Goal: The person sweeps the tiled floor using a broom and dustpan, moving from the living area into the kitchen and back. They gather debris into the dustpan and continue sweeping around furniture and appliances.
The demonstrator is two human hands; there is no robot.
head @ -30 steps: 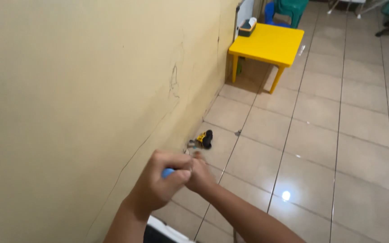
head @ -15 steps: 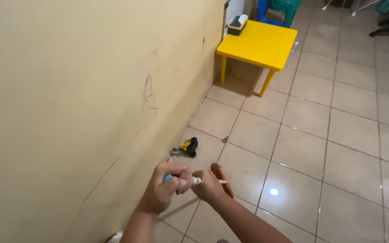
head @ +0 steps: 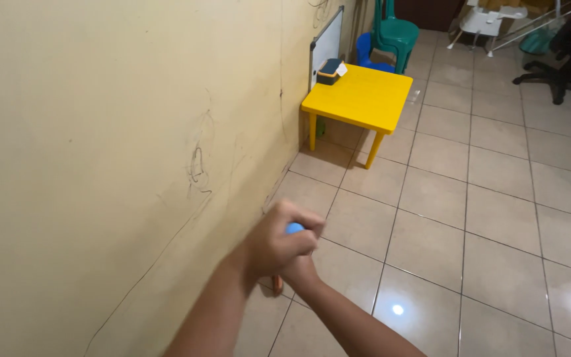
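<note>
Both hands are fisted together beside the scribbled wall (head: pixel 133 132): left hand (head: pixel 275 244) grips a blue-ended tool (head: pixel 294 229), right hand (head: pixel 299 271) beneath, seemingly clutching its orange part (head: pixel 277 285).

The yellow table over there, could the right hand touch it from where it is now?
Probably not. The yellow table stands far off along the wall, with several bare floor tiles between. The right hand sits tucked under the left hand, both closed round a blue-tipped tool.
</note>
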